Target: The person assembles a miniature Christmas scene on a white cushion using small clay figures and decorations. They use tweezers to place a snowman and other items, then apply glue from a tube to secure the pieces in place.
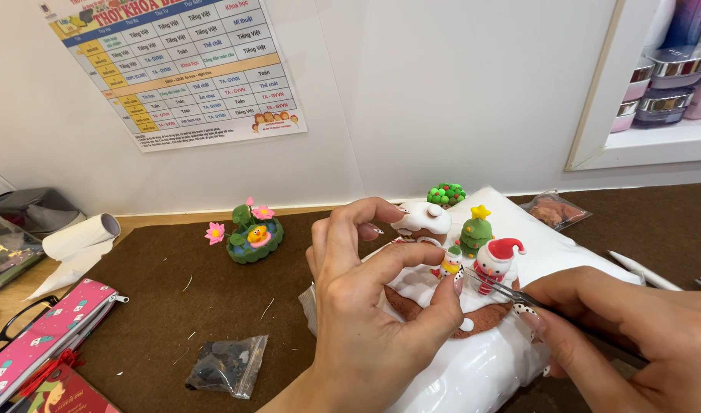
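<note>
Tweezers (494, 286) pinched in right hand (633, 336), poking at santa (494, 264); left hand (373, 306) steadying base (442, 310), holding nothing. Probably mid-detailing, needs steady aim.

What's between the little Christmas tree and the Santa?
Nothing: in the head view the green tree and the red-hatted Santa stand side by side, with only white base showing.

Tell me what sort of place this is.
Probably a home craft desk: a brown felt mat, a timetable poster on the wall, and small clay figures, a Christmas scene and a pond piece.
</note>
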